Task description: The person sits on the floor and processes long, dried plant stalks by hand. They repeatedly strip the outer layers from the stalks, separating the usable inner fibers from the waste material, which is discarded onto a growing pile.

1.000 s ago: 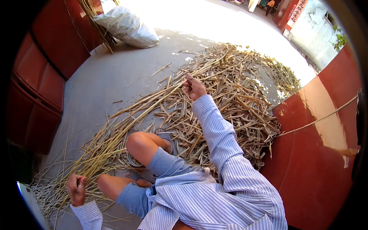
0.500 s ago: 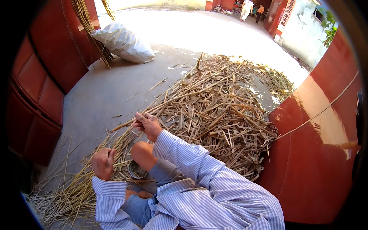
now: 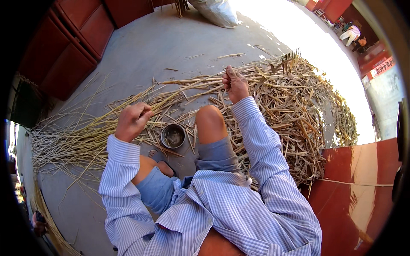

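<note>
My left hand [image 3: 133,122] is closed in a fist above the long dry stalks [image 3: 81,141], left of my knees. Farther right and higher, my right hand [image 3: 236,85] is closed with thumb and fingertips pinched together. It hovers by the near-left edge of a heap of dry leaves and stalk pieces [image 3: 286,113]. Anything in either hand is too thin or hidden to make out. Between my legs and the stalks, a small round metal bowl [image 3: 183,137] sits on the ground with something murky inside.
Red panels [image 3: 79,30] stand at the far left, and a red surface [image 3: 354,192] lies at the right. A white sack [image 3: 215,13] rests at the back. Two people [image 3: 352,35] are bending in the far right doorway. Scattered straw lies on the grey floor [image 3: 141,51].
The view has turned downward and rotated, bringing my knees and the bowl closer to the middle. My hands are now farther apart, both still closed.
</note>
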`<state>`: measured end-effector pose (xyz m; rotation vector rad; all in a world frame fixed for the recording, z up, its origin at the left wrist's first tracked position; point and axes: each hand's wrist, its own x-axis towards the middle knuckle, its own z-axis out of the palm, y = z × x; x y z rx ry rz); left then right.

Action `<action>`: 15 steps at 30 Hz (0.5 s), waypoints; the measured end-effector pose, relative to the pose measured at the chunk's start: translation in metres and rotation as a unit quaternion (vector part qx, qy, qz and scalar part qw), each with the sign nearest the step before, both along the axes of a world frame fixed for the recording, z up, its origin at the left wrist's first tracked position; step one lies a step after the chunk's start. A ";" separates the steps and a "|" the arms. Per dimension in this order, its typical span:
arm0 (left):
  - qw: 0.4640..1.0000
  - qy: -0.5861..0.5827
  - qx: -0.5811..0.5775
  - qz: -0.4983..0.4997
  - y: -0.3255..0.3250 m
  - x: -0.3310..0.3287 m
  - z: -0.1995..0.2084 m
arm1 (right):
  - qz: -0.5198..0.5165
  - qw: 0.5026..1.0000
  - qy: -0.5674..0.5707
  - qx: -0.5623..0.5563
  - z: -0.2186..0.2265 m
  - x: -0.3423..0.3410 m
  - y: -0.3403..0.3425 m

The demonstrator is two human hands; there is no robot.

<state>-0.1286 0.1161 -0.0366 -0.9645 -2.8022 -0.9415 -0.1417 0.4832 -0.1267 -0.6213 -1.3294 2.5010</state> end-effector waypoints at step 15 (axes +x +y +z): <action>0.993 0.068 0.053 0.082 -0.010 -0.089 -0.073 | 0.091 0.989 0.020 -0.111 -0.020 -0.065 -0.011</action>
